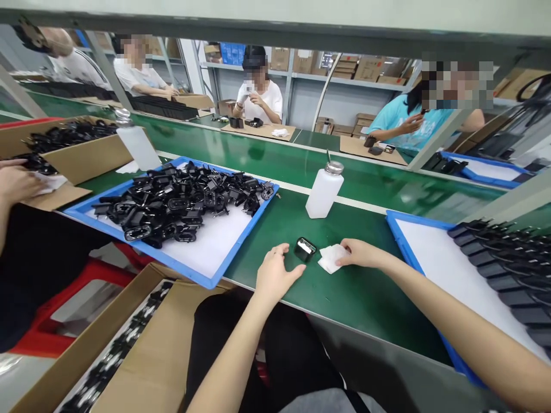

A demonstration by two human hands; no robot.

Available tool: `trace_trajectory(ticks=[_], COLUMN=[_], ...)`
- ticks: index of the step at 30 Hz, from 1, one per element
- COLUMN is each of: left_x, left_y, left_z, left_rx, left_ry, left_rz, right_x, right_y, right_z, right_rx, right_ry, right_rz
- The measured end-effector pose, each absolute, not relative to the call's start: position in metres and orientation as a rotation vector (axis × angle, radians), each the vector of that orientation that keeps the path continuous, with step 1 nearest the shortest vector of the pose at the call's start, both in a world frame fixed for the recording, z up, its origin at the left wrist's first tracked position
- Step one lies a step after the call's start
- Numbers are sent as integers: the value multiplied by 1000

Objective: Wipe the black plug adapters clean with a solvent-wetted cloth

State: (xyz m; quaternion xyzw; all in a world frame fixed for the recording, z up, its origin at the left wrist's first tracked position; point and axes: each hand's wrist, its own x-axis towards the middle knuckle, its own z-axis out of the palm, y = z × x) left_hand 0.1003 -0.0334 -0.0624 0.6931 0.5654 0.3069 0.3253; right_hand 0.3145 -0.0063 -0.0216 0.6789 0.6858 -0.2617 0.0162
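On the green bench lies a small glossy black plastic housing (305,249) with a bright inner face. My left hand (275,273) is just left of it, thumb and fingers apart, holding nothing; whether a fingertip touches the housing is hard to tell. A folded white wipe (330,258) rests on the bench to the right of the housing. My right hand (356,253) pinches the wipe's right edge between thumb and fingers. Behind them stands a white pump bottle (325,190) with a metal top.
At left, a blue-rimmed tray (205,281) holds a heap of black plastic parts (176,198). Another blue-rimmed tray (424,287) at right carries rows of black pieces (512,269). An open carton (150,344) sits below the bench edge. A neighbour's hand (19,180) works at far left.
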Motion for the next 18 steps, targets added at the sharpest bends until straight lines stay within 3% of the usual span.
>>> trace_trajectory(ticks=[6, 11, 18], left_x=[138, 139, 126], left_y=[-27, -24, -26], left_z=[-51, -58, -60], left_rx=[1864, 1767, 1699], left_ry=[1607, 1548, 1353], left_rz=[788, 883, 861], right_x=[316, 323, 306], right_y=[7, 49, 96], right_z=[4, 56, 79], right_rx=[2340, 2854, 3028], right_ry=[2205, 2334, 2520], right_rz=[-723, -234, 276])
